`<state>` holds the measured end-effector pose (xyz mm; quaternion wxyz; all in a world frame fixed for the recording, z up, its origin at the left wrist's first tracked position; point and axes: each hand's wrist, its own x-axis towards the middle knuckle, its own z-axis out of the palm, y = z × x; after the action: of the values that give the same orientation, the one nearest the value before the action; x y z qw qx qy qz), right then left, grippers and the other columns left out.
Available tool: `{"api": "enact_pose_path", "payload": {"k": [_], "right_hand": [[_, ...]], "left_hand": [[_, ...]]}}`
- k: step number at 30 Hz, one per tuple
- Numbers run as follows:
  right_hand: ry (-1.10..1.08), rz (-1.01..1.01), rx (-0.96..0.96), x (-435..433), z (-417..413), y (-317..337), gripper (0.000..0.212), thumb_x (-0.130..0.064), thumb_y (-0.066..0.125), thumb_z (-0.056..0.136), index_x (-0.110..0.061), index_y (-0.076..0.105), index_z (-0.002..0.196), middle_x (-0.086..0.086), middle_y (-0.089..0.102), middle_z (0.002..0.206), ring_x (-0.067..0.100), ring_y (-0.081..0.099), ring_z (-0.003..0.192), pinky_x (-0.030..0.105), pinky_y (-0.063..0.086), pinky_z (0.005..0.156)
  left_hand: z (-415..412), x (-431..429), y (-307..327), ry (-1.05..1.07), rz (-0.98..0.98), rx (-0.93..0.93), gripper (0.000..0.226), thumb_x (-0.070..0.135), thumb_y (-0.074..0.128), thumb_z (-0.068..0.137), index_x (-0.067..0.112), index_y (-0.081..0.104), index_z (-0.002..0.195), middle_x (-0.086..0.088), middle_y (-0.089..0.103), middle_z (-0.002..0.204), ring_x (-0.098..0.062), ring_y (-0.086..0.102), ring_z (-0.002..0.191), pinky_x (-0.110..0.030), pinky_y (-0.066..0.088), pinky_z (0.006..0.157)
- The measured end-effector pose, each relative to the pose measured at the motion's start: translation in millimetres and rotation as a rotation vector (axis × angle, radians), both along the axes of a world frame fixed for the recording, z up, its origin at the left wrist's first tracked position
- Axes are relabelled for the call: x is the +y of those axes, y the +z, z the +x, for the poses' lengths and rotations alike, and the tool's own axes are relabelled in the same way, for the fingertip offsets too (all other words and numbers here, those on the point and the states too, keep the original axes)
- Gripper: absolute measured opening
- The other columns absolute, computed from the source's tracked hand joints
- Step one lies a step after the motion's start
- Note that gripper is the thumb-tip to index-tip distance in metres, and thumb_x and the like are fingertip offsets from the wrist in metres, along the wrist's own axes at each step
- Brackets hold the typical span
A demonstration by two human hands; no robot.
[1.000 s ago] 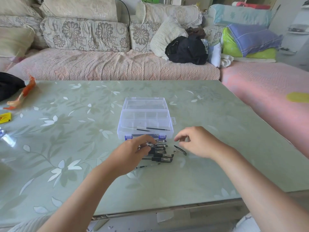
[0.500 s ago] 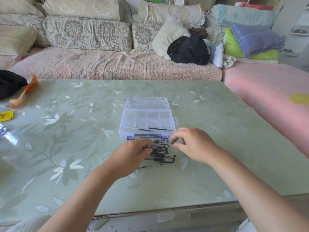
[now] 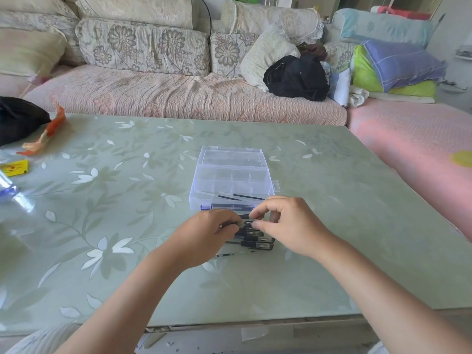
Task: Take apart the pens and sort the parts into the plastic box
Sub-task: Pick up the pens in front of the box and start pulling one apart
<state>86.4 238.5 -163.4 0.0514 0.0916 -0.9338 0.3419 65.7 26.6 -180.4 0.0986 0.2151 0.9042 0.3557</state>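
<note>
Both hands pinch one pen (image 3: pixel 242 223) just before plastic box (image 3: pixel 231 186): left hand (image 3: pixel 207 235) closed on barrel, right hand (image 3: pixel 286 223) fingertips on tip. I judge pen light, stiff, slick; grip near joint.

The clear plastic box (image 3: pixel 231 183) is standing open on the bench, its lid lying flat behind it. It is divided into compartments. Thin black pen parts (image 3: pixel 240 197) are lying in the long front compartment, and I cannot tell exactly what parts they are. Just in front of the box, a small heap of black pens (image 3: pixel 255 240) is lying side by side, roughly parallel to the box front. One pen (image 3: pixel 242 223) is being held above the heap, near level. A thin refill (image 3: pixel 233 253) is lying alone beside the heap, on its near side.
</note>
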Motion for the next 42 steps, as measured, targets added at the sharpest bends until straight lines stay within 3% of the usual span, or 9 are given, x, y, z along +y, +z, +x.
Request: {"api": "enact_pose_path", "payload": {"k": [5,9,13,18,26,30,36,42], "right_hand": [[0.027,0.003,0.005,-4.6,-1.1,-3.6,0.010,-0.031,0.078,0.077,-0.038,0.071,0.081,-0.018,0.065,0.085,0.008,0.051,0.061,0.030,0.049,0.064],[0.064,-0.021,-0.010,-9.5,0.8,-5.2,0.010,-0.031,0.077,0.078,-0.038,0.072,0.082,-0.021,0.063,0.083,0.012,0.052,0.062,0.036,0.051,0.065],[0.074,-0.049,-0.005,-12.5,3.7,-6.1,0.007,-0.032,0.076,0.081,-0.037,0.073,0.085,-0.021,0.065,0.084,0.014,0.051,0.060,0.035,0.049,0.062],[0.066,-0.043,-0.019,-14.5,5.6,-6.2,0.014,-0.027,0.078,0.078,-0.035,0.074,0.088,-0.028,0.059,0.073,0.007,0.046,0.057,0.025,0.043,0.058],[0.078,0.006,-0.047,-13.5,7.1,-4.2,0.007,-0.036,0.072,0.085,-0.031,0.074,0.088,-0.030,0.057,0.070,0.001,0.050,0.062,0.017,0.033,0.058],[0.083,0.082,-0.032,-13.2,7.3,-1.4,0.011,-0.040,0.070,0.084,-0.034,0.073,0.093,-0.029,0.056,0.072,-0.003,0.051,0.066,0.017,0.034,0.060],[0.067,0.110,0.006,-14.0,7.4,-0.5,0.006,-0.038,0.071,0.083,-0.034,0.067,0.083,-0.022,0.060,0.078,-0.002,0.051,0.070,0.021,0.040,0.064],[0.120,0.183,0.000,-14.3,8.5,-0.5,0.013,-0.042,0.066,0.087,-0.030,0.070,0.087,-0.022,0.053,0.067,-0.006,0.049,0.066,0.018,0.032,0.059]], "left_hand": [[0.1,-0.7,1.8,-0.012,0.002,0.019,0.015,0.029,0.052,0.096,0.035,0.065,0.100,0.012,0.065,0.082,-0.011,0.055,0.075,-0.034,0.049,0.074],[1.3,-1.2,0.9,-0.037,0.034,-0.011,0.017,0.029,0.052,0.094,0.038,0.066,0.100,0.010,0.066,0.086,-0.015,0.060,0.078,-0.037,0.051,0.075],[0.6,-3.0,0.5,-0.034,0.029,-0.021,0.015,0.028,0.055,0.093,0.036,0.066,0.096,0.003,0.065,0.082,-0.013,0.057,0.067,-0.030,0.049,0.067],[-0.6,-5.2,2.6,-0.025,0.015,-0.021,0.020,0.028,0.058,0.092,0.043,0.060,0.078,0.008,0.063,0.074,-0.005,0.047,0.057,-0.023,0.041,0.059],[1.9,-7.3,6.8,-0.052,-0.061,0.049,0.014,0.033,0.055,0.094,0.037,0.067,0.098,0.014,0.067,0.083,-0.010,0.058,0.067,-0.033,0.051,0.066],[0.5,-6.7,3.8,-0.032,-0.036,0.031,0.011,0.036,0.057,0.092,0.039,0.067,0.096,0.020,0.065,0.080,-0.006,0.059,0.075,-0.031,0.050,0.069],[-0.7,-7.3,2.1,-0.031,-0.006,0.031,0.007,0.034,0.062,0.090,0.032,0.067,0.086,0.009,0.065,0.075,-0.007,0.050,0.060,-0.029,0.045,0.061],[-1.3,-10.0,2.3,-0.038,0.015,0.022,0.006,0.035,0.067,0.087,0.032,0.070,0.090,0.004,0.067,0.078,-0.014,0.058,0.070,-0.037,0.051,0.073]]}}
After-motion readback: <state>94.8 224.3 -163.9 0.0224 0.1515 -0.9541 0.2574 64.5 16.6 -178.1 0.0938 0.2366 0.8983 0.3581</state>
